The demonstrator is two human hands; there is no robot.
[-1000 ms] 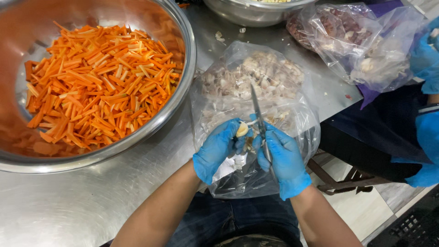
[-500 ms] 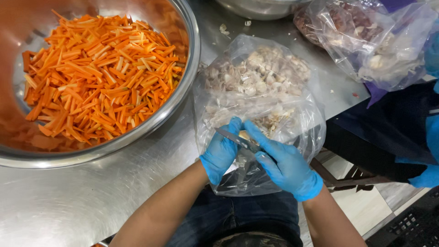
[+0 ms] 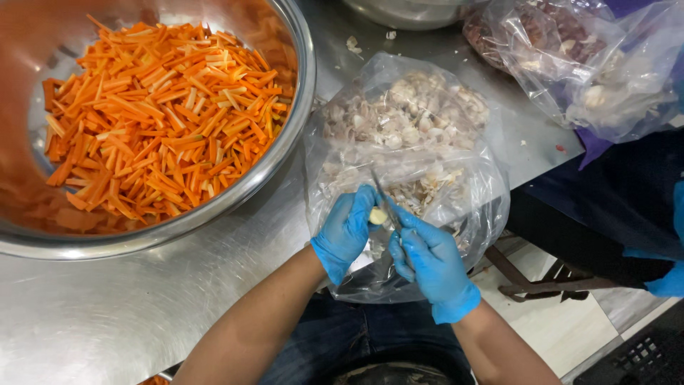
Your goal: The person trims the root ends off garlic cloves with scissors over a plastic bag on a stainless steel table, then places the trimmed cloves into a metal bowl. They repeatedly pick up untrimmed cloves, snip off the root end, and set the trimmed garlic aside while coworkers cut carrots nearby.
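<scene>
Over the clear bag (image 3: pixel 427 235) at the steel table's edge, we pinch a garlic clove (image 3: pixel 377 216) in our left hand (image 3: pixel 345 232) while our right hand (image 3: pixel 431 260) grips a small knife (image 3: pixel 381 196). We judge the peeling half done: pale cloves fill the bag's far side, skins and unpeeled ones sit nearer.

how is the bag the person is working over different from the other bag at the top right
The near bag hangs over the table edge, open, holding pale garlic; the far bag lies on the table with darker, reddish contents. The left hand and right hand work over the near bag; nothing touches the far one. Both are clear plastic.
</scene>
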